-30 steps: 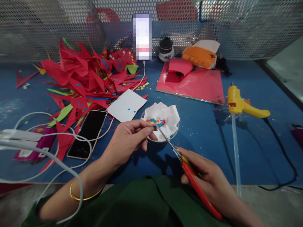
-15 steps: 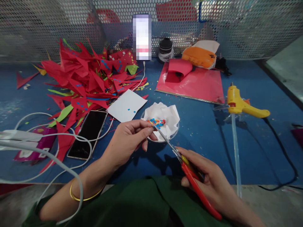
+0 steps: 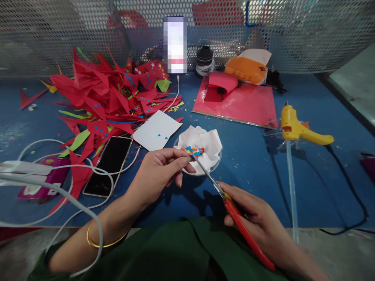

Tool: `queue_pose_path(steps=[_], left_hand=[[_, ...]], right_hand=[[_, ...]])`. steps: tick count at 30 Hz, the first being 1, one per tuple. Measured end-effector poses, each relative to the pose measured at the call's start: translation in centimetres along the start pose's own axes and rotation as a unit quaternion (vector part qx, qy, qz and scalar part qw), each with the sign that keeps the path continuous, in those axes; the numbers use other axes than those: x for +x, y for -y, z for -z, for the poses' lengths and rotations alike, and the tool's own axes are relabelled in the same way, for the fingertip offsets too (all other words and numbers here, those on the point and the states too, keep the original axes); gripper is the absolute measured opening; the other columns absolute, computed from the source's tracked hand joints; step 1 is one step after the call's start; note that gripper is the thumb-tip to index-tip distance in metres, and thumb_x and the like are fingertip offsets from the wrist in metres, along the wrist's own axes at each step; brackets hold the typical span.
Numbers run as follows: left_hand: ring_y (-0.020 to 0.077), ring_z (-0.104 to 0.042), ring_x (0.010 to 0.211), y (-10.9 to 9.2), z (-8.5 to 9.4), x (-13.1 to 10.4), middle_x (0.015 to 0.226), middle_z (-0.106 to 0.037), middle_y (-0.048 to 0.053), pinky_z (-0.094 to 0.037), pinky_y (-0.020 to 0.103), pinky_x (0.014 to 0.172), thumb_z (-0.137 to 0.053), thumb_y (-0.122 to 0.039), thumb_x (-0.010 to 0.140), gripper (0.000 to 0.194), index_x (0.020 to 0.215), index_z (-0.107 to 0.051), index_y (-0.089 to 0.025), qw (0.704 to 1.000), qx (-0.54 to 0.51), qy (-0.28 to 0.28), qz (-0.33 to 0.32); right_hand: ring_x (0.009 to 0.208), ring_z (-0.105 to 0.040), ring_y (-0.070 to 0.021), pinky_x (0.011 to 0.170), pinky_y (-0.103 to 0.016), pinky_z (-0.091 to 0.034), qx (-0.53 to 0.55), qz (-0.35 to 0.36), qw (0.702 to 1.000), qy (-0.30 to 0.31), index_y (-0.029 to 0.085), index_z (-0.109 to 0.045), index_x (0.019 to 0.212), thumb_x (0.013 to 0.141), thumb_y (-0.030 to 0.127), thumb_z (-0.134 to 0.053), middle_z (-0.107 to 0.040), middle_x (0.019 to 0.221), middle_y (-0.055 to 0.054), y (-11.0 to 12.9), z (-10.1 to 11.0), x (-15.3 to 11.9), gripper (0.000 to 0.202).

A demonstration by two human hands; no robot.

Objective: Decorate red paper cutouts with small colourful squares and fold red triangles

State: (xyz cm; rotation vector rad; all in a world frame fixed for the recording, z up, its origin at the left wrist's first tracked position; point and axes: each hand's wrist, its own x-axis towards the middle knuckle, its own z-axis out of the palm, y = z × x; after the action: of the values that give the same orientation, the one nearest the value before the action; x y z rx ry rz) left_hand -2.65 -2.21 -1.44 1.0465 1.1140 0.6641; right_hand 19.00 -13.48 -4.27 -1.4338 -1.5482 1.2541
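Note:
My left hand (image 3: 165, 168) pinches thumb against forefinger at the left rim of a small clear bowl (image 3: 219, 166). What lies in the pinch is too small to make out; a speck of blue shows by the fingertips. My right hand (image 3: 258, 218) grips slim scissors (image 3: 211, 180) with red and yellow handles. Their blades look closed, and the tips reach the left fingertips above the bowl. White crumpled paper (image 3: 209, 142) lines the bowl. On it lie several tiny blue, red and orange paper squares (image 3: 199, 151).
Red cut-paper pieces (image 3: 102, 86) heap up at the left. A white card (image 3: 158, 130) with two blue squares lies near a dark phone (image 3: 109, 166) and white cables (image 3: 113, 185). At right are a yellow glue gun (image 3: 293, 125) and red sheets (image 3: 249, 105). Behind stands a perforated metal panel (image 3: 287, 35).
The scissor handles have drawn closer together in my right hand, and the blade tips have shifted slightly. My left hand stays nearly in place, still pinching.

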Motion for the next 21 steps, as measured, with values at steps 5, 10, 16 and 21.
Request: queue_pose_path(steps=[5,10,16,21], left_hand=[[0.0042,-0.054,0.041,0.18,0.21,0.07,0.075,-0.074,0.003,-0.028,0.015,0.035,-0.068,-0.035,0.087,0.02,0.084,-0.073,-0.017,1.0,-0.027,0.009,-0.008],[0.0033,-0.053,0.039,0.11,0.08,0.18,0.071,-0.073,0.0,-0.029,0.013,0.036,-0.072,-0.029,0.083,0.013,0.082,-0.07,-0.017,1.0,-0.022,0.006,-0.002],[0.0028,-0.053,0.04,0.08,0.0,0.24,0.07,-0.073,0.0,-0.03,0.013,0.038,-0.072,-0.028,0.084,0.012,0.084,-0.07,-0.017,1.0,-0.011,0.003,-0.007],[0.0029,-0.052,0.04,0.15,0.03,0.16,0.07,-0.072,0.001,-0.029,0.013,0.038,-0.072,-0.028,0.083,0.013,0.083,-0.07,-0.016,1.0,-0.006,0.001,-0.011]], right_hand=[[0.076,-0.068,-0.0177,0.062,-0.025,-0.057,-0.018,0.03,0.999,-0.027,0.033,-0.064,0.13,0.086,0.043,-0.069,-0.073,0.091,-0.002,0.09,0.13,0.23,0.046],[0.076,-0.067,-0.0167,0.065,-0.025,-0.057,-0.026,0.037,0.999,-0.026,0.032,-0.064,0.13,0.087,0.042,-0.069,-0.073,0.091,-0.001,0.01,0.13,0.28,0.045],[0.08,-0.067,-0.0176,0.061,-0.025,-0.055,-0.038,0.031,0.999,-0.011,0.032,-0.06,0.135,0.088,0.043,-0.067,-0.073,0.1,-0.002,-0.24,0.14,0.11,0.048],[0.081,-0.066,-0.0171,0.064,-0.026,-0.056,-0.036,0.023,0.999,-0.008,0.032,-0.06,0.135,0.087,0.04,-0.069,-0.073,0.103,-0.002,-0.24,0.16,0.01,0.049]])
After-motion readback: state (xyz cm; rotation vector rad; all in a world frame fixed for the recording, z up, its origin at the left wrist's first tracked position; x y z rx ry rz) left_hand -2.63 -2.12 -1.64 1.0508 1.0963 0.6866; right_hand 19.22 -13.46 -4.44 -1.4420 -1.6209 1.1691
